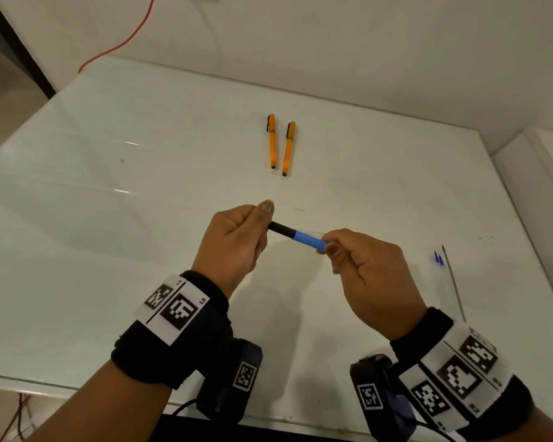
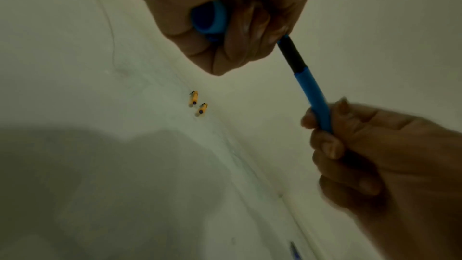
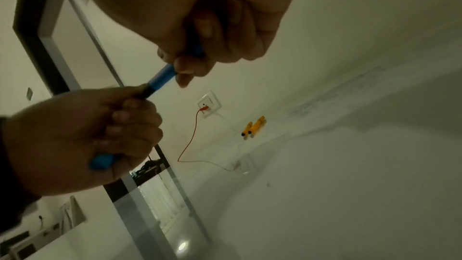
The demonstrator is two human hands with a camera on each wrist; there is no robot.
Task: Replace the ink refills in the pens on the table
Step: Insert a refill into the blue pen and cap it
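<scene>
Pen [image 1: 297, 235], blue with a black grip end, held in the air above the white table [image 1: 109, 218], slanting between both hands. Black end pinched by the left hand [image 1: 237, 240], thumb on top and fingers curled under. Blue end pinched by the right hand [image 1: 364, 275] between thumb and fingertips, other fingers curled in. Seen from the left wrist view: a blue cap [image 2: 210, 18] tucked in the left palm, wrapped by the curled fingers, apart from the pen body. Same cap poking out below the left fingers in the right wrist view.

Two orange pens [image 1: 280, 145] lying side by side on the table farther back, nearly parallel, capped ends with black clips away from the person, dark tips toward the hands, just beside each other, touching or not hard to tell. To the right on the table, well apart from the hands: a thin refill [image 1: 452, 279] lying lengthwise, with two small blue tip pieces [image 1: 438, 258] just beside its far end. Red wire [image 1: 122, 43] running up the wall behind the table's far left corner. Black bands with square black-and-white markers on both wrists.
</scene>
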